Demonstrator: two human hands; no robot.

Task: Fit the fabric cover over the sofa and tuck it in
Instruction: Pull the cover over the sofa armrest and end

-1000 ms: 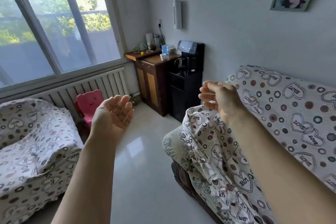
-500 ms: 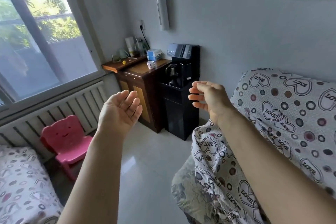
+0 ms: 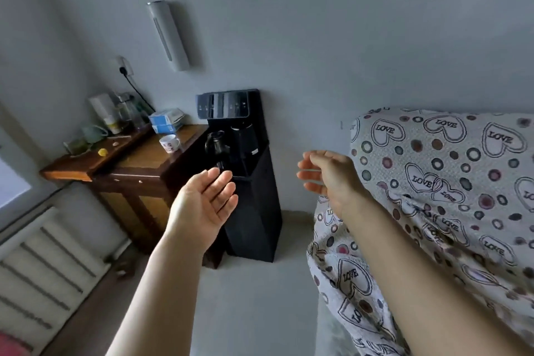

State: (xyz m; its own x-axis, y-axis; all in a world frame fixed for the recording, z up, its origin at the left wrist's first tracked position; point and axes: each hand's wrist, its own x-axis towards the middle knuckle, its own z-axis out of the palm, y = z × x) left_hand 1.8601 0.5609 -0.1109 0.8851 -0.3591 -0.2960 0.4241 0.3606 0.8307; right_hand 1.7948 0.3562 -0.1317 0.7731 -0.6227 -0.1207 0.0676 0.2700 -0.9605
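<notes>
Neither grip holds anything: the left hand (image 3: 202, 205) is released, palm up with straight fingers, and the right hand (image 3: 329, 176) is loose in the air. Just right of it the fabric cover (image 3: 433, 167) lies draped over the sofa (image 3: 329, 335). A black water dispenser (image 3: 251, 211) stands far behind.

— How are the arms held?
— Both bare, stretched forward. The left hand (image 3: 202, 205) shows its palm, fingers straight and close together.
— And the right hand (image 3: 329, 176)?
— Fingers loosely bent and spread, holding nothing.
</notes>
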